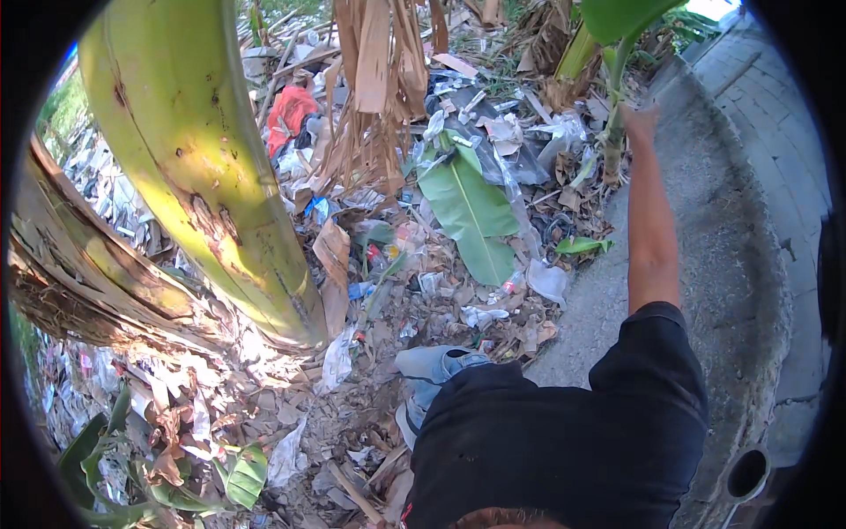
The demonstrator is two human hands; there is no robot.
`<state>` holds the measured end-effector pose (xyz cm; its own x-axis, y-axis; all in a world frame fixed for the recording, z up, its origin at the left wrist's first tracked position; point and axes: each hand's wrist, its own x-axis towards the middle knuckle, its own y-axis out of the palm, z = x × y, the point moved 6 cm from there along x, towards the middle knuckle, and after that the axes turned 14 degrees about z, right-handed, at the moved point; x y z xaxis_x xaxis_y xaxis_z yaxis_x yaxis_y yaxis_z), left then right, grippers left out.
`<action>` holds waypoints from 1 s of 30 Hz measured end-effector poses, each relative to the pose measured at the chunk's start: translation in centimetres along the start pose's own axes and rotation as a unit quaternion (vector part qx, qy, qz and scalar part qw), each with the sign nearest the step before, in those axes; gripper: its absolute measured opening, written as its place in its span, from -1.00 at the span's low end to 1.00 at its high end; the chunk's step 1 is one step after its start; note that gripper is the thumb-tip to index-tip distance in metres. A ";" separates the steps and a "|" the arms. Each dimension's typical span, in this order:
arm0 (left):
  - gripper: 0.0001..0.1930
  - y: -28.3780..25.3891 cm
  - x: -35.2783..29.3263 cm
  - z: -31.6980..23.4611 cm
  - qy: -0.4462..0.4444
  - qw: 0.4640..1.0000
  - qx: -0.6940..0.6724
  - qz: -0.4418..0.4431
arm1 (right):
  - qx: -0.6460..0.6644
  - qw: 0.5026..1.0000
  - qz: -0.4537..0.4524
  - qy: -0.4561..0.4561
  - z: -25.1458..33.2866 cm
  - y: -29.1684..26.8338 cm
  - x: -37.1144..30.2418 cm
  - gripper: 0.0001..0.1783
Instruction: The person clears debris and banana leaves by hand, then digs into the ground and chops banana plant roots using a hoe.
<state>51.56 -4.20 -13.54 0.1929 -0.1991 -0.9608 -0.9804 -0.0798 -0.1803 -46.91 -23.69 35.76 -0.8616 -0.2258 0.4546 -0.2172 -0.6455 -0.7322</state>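
My right arm reaches ahead from a short black sleeve. At its end, my right hand [639,119] is beside the slim green stem of a young banana plant [614,132]. Its fingers look spread, the left side meeting or nearly meeting the stem; I cannot make out a grip. One broad green leaf [624,16] tops this plant. My left hand is out of view. Below, my black shirt [546,432] and a knee in light blue jeans [432,366] show, and a large cut piece of green banana leaf [471,207] lies on the littered ground ahead.
Thick banana trunks [189,167] lean at the left, and dry brown leaves [379,79] hang near the middle. Plastic scraps and dead leaves cover the ground, with a red cloth-like piece [291,115] among them. A concrete ledge [723,291] borders paving [780,123] at right.
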 end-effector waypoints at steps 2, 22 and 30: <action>-0.73 0.1 0.4 -0.4 -0.005 1.000 0.008 0.011 | -0.040 0.993 0.031 0.108 -10.0 2.5 -1.4 0.23; -0.74 0.0 -4.1 3.6 0.028 0.973 -0.161 -0.162 | 0.081 0.782 0.559 0.262 -11.1 38.4 -24.0 -0.35; -0.57 5.5 -1.8 2.4 0.074 0.966 -0.073 -0.237 | -0.038 0.528 0.801 0.279 -6.6 41.0 -55.7 -0.33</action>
<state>45.74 -1.96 -13.35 0.6326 -0.2430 -0.7354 -0.7666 -0.3318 -0.5498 -10.85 -32.81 -22.94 0.0363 -0.1725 -0.9843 0.9962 0.0838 0.0221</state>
